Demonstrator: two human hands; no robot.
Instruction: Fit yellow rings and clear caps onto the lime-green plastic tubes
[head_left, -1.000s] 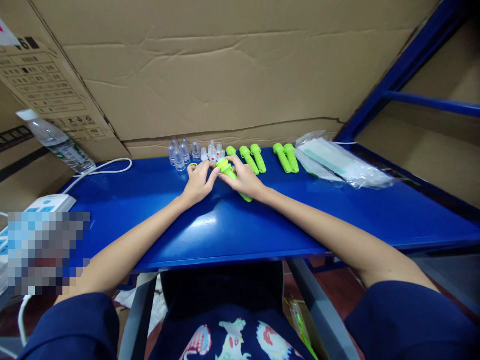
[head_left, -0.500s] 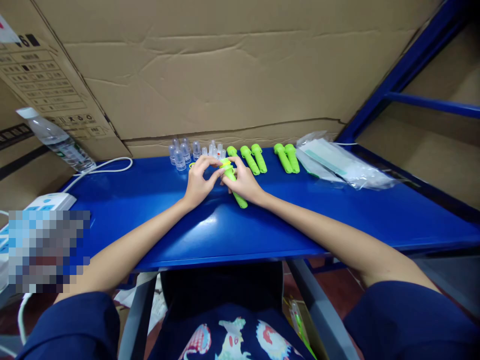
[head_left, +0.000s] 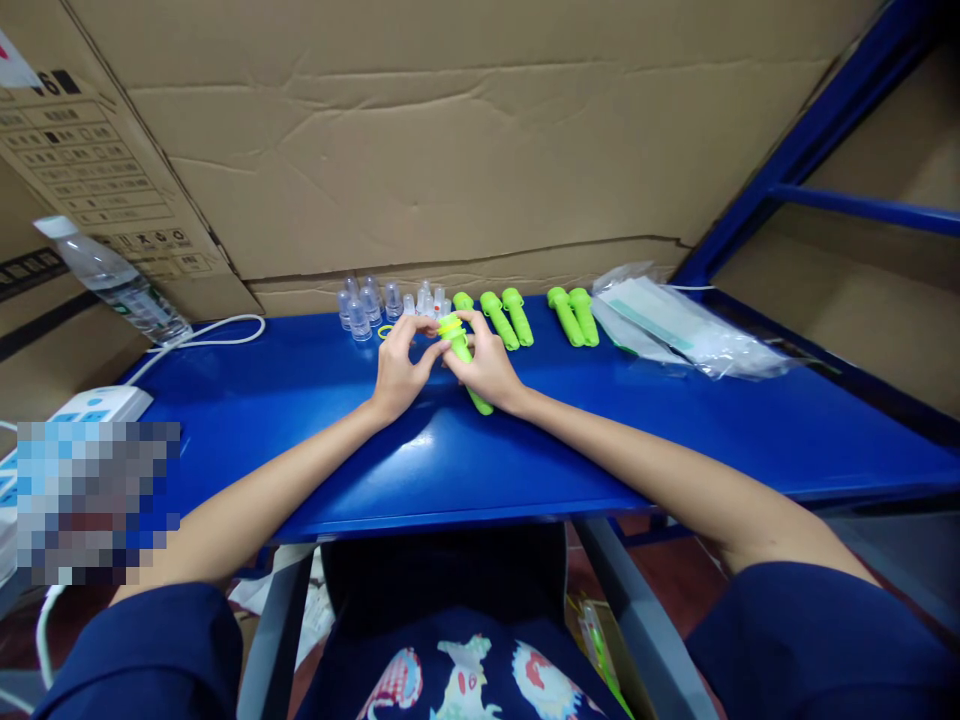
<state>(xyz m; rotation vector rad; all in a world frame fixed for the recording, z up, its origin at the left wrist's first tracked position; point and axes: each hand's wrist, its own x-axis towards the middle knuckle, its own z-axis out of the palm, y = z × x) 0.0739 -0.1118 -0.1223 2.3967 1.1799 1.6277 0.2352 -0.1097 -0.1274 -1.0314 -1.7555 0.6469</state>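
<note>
My right hand (head_left: 488,367) is wrapped round a green plastic handle (head_left: 466,372), tilted with its head up and away from me. My left hand (head_left: 398,366) pinches at the handle's head, where a yellow ring (head_left: 450,325) sits. Both hands rest on the blue table (head_left: 300,400). Just behind them stand several small clear caps (head_left: 367,302), and a loose yellow ring (head_left: 385,331) lies beside my left fingers. More green handles (head_left: 510,317) lie in a row to the right.
A clear plastic bag (head_left: 686,325) lies at the back right. A water bottle (head_left: 112,280), a white cable (head_left: 202,335) and a white power strip (head_left: 97,405) are at the left. Cardboard (head_left: 450,150) walls the back; a blue frame (head_left: 817,130) rises at right.
The handle's head has lifted off the table and tilted upward in my right hand. My left fingers shifted from the table up onto the handle's ringed head.
</note>
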